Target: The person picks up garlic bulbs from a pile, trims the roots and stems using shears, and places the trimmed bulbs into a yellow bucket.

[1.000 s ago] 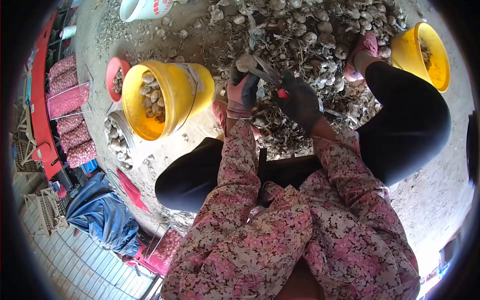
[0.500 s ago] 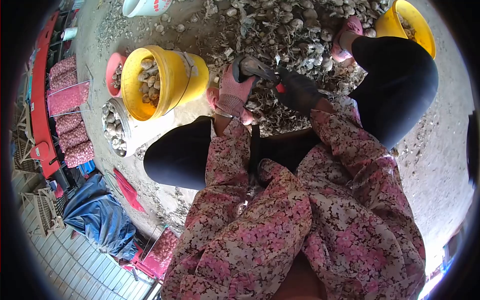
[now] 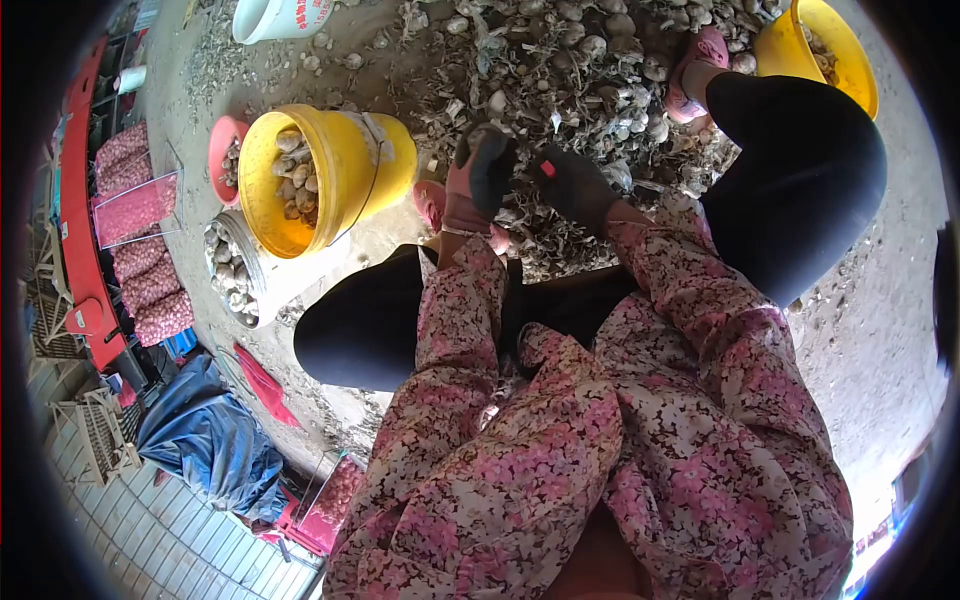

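Note:
My left hand, in a pink glove with dark palm and fingers, is closed over the garlic pile; what it holds, if anything, is hidden. Close to its right, my right hand, in a dark glove, is closed around a tool with a red part; the rest of the tool does not show. A narrow gap separates the hands. Garlic bulbs with dry stalks lie spread on the ground beyond and beneath them.
Left of my hands are a yellow bucket holding bulbs, a pink bucket and a white bucket. Another white bucket is at the top, another yellow one at upper right. Filled net bags stand far left.
My left hand has turned, showing more of its dark side, and the dark object between the hands is no longer visible. My right hand has shifted slightly left. The view has shifted a little.

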The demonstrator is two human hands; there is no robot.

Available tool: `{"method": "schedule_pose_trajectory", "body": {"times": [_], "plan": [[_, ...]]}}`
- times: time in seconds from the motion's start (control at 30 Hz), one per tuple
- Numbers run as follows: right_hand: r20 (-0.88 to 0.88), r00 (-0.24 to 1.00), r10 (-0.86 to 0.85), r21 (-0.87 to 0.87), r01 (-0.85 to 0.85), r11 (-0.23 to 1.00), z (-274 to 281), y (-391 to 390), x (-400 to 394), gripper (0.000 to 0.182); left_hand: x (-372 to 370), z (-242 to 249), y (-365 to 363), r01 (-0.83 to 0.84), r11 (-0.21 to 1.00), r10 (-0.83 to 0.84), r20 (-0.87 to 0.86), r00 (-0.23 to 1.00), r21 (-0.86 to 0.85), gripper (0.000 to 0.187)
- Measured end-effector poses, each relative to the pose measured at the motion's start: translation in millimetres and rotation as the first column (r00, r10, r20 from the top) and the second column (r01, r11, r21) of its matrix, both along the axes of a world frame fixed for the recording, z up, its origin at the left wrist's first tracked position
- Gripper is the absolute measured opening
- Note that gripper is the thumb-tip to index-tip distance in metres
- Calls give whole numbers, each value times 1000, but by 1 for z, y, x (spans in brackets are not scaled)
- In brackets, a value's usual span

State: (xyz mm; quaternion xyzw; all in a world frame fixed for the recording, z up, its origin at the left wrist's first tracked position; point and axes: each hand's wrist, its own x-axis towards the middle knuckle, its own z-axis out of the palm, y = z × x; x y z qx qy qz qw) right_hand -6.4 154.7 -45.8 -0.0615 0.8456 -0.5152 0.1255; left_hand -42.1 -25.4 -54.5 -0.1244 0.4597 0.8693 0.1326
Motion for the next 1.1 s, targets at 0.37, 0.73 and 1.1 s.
{"method": "schedule_pose_trajectory", "body": {"times": [0.37, 0.73, 1.1], "plan": [[120, 993, 13, -163, 7, 987, 29, 3, 14, 40, 12, 39, 10, 112, 993, -109, -73, 991, 28, 15], [729, 684, -17, -546, 597, 588, 3, 0, 6, 36, -4, 124, -39, -51, 472, 434, -182, 882, 880, 36], [859, 502, -103, -428, 813, 394, 4, -33, -2, 26, -196, -61, -9, 69, 463, -79, 36, 996, -884, 48]]}}
